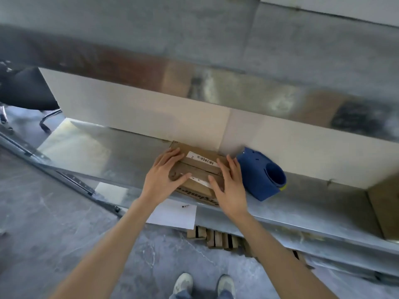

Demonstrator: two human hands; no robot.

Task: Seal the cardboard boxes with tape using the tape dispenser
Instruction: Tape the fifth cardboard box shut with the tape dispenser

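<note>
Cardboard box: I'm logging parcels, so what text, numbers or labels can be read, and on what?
Barcode label on the cardboard box top: digits too small to read.
Second white label, near the front edge: blurred.
Dark print on the box's front side: upside down, unreadable.

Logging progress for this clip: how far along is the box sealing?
Done: the flaps of the cardboard box are folded shut. In hand: left hand and right hand press flat on its top. Left: the tape dispenser lies untouched beside it; no tape is evident along the seam.
</note>
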